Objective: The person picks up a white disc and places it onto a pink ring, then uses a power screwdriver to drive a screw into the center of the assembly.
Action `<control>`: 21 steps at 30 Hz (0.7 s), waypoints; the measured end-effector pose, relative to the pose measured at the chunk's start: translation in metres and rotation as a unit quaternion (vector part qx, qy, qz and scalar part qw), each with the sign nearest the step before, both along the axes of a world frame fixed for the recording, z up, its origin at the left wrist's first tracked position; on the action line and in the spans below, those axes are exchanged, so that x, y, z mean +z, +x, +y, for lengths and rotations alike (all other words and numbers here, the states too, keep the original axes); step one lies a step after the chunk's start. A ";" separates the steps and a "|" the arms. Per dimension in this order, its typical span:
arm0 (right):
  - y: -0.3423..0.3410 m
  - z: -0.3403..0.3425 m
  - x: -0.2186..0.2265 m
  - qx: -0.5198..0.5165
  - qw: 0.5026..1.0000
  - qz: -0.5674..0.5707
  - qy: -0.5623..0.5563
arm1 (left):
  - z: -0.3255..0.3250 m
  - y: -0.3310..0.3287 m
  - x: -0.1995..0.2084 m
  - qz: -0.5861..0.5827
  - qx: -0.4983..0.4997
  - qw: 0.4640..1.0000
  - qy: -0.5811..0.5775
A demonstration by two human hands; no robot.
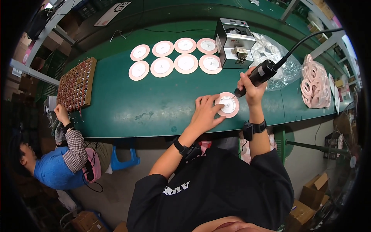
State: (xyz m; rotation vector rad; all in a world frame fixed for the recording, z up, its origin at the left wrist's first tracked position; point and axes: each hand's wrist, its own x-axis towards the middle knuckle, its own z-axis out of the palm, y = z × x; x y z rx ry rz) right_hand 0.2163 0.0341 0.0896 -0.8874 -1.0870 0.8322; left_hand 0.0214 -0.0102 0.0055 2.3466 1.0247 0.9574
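Note:
My right hand (253,89) is wrapped round a black corded electric screwdriver (262,72), tilted so that its tip points down and left. The tip is at a round white disc with a pink rim (232,111), which lies on the green table near its front edge. My left hand (205,114) rests at the disc's left side, fingers spread and stretched out, with some fingertips on the disc. Beyond, two rows of similar pink-rimmed discs (162,67) lie on the table. The small screw, if any, under the tip is too small to make out.
A grey-and-black machine (235,44) stands at the back, beside a clear plastic bag of white parts (272,50). Stacked pink rings (315,83) are at the right. At the left, a co-worker (63,162) sits by a gridded tray (77,85). The screwdriver's cable (309,38) runs up right.

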 end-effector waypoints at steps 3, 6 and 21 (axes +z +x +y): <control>0.000 -0.002 -0.001 0.000 1.000 -0.001 -0.003 | -0.001 0.001 0.000 -0.006 -0.004 1.000 0.003; 0.000 -0.007 -0.003 0.000 1.000 -0.009 -0.010 | -0.006 0.000 -0.001 -0.006 -0.001 1.000 0.009; -0.001 -0.014 0.002 -0.025 0.997 -0.030 0.072 | -0.035 0.003 -0.007 0.086 0.056 0.993 0.051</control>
